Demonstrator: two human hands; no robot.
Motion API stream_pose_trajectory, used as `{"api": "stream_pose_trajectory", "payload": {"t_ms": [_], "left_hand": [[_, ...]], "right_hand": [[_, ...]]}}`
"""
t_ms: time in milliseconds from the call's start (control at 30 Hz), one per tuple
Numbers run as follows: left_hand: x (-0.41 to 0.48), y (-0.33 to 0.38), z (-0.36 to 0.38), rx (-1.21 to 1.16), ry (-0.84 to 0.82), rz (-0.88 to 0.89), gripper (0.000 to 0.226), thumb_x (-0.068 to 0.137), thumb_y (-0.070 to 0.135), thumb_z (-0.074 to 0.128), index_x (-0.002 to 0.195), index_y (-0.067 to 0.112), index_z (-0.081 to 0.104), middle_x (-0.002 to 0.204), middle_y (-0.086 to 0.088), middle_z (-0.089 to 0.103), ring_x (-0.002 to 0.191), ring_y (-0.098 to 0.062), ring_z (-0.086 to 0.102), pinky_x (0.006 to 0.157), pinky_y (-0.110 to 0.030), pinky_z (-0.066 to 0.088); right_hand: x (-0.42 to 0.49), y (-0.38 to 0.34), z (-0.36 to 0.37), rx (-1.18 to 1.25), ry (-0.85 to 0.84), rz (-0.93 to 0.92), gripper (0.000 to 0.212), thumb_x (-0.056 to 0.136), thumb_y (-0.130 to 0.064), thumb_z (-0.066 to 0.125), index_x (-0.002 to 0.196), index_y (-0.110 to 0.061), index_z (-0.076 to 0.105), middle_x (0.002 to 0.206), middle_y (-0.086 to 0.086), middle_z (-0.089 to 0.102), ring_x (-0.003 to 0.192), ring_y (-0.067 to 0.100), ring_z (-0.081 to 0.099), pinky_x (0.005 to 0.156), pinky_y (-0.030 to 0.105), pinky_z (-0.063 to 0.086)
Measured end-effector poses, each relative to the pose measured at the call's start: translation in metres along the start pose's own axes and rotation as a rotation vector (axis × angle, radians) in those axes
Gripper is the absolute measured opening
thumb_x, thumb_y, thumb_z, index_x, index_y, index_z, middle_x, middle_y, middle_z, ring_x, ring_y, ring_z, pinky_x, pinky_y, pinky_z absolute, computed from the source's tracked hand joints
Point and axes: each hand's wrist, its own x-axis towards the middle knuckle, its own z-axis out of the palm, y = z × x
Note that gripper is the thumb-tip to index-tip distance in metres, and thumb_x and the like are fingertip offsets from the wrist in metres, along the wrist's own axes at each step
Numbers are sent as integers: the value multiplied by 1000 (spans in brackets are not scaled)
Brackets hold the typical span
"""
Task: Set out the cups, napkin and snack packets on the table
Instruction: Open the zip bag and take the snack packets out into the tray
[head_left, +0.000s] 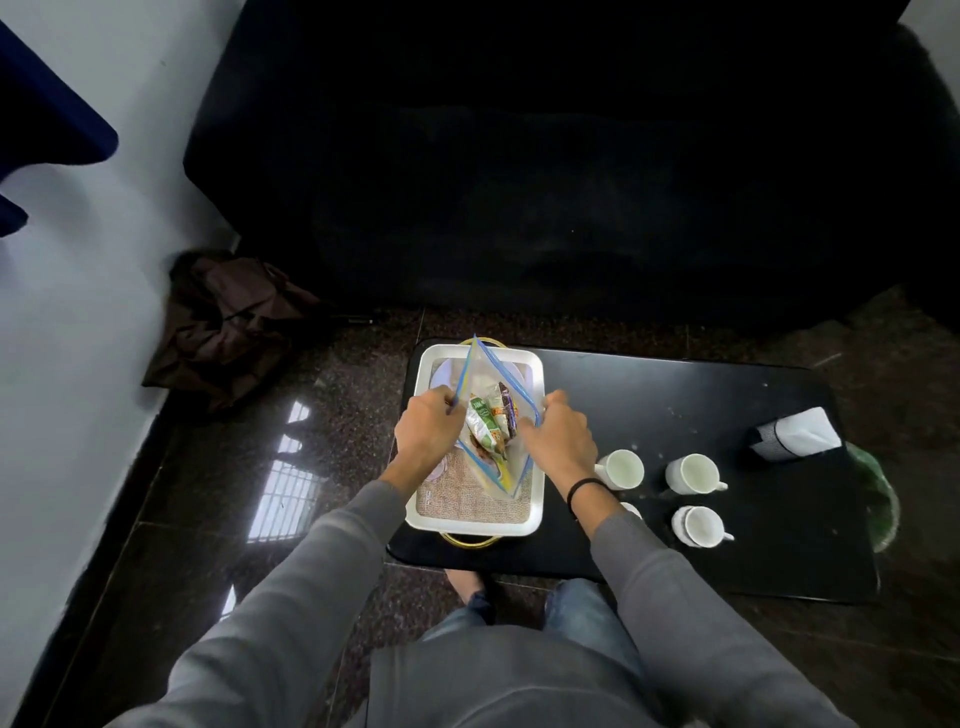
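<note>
The snack packets (489, 422) are inside a clear zip bag (483, 371) with blue seal strips. The bag is held above a white tray (478, 528) at the left end of the black table (675, 395).

Hands:
- The left hand (428, 427) pinches the bag's lip at 9 o'clock of the packets.
- The right hand (562, 437) pinches the opposite lip at 3 o'clock.
- The two lips are drawn apart, so the mouth is spread wide.
- A dark band (584, 488) circles the right wrist.

Tray:
- A woven mat (467, 501) lines it.
- A pale plate (441, 375) shows under the bag at 11 o'clock.
- Gold handles project at 12 and 6 o'clock. The near handle (470, 541) lies close to the table's near edge.
- The left rim runs just inside the table's left edge.

Cups (white, upright):
- They stand at 4 o'clock of the tray.
- One cup (621, 469) is just beside the right wrist.
- A second cup (693, 474) is at 3 o'clock of the first.
- A third cup (701, 526) is nearer the front edge.
- A fourth cup (631, 509) is largely hidden by the right forearm.

A napkin (805, 427) stands in a striped holder (774, 442) near the table's right edge, at 2 o'clock of the cups.

Bare table top lies open at 12 o'clock of the cups, between the tray and the holder.

A dark sofa (519, 182) runs along the table's far side. A strip of granite floor (363, 353) lies between them.
</note>
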Motion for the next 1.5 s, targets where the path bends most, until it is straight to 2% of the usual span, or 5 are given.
{"api": "stream_pose_trajectory", "payload": {"t_ms": [267,467,667,1133,1500], "left_hand": [[-8,-26,-17,-221,-16,-130,29,81,46,53,90,23,68,92,4,77,86,-26,71,84,-42,58],[-5,-51,-31,-1084,100,-331,44,102,46,37,120,13,59,132,-15,64,97,-23,62,79,-36,46],[17,-63,-38,-825,-12,-419,53,104,47,43,130,3,60,134,-11,61,124,-29,58,94,-40,40],[-12,-73,15,-1047,-491,-610,105,68,96,45,109,5,76,111,-17,73,104,-37,69,97,-48,54],[-21,-72,19,-1326,-536,-467,42,76,51,81,101,16,83,98,-12,79,85,-29,77,74,-42,62]], "right_hand": [[6,-15,-15,-208,118,-212,28,103,-25,46,124,-22,65,109,15,70,102,37,66,78,41,52],[7,-31,-33,-224,83,-546,28,99,-10,52,121,-22,64,96,12,70,89,37,66,61,34,40],[-2,-38,-63,-114,53,-924,44,87,7,49,99,-30,70,105,-25,60,125,13,44,95,36,26],[-35,-47,-52,585,-139,-848,39,87,12,51,76,-19,71,86,-4,73,90,11,70,88,15,49],[-24,-39,-64,647,84,-644,27,83,3,68,83,-23,64,96,-2,73,101,15,68,96,30,53]]}}
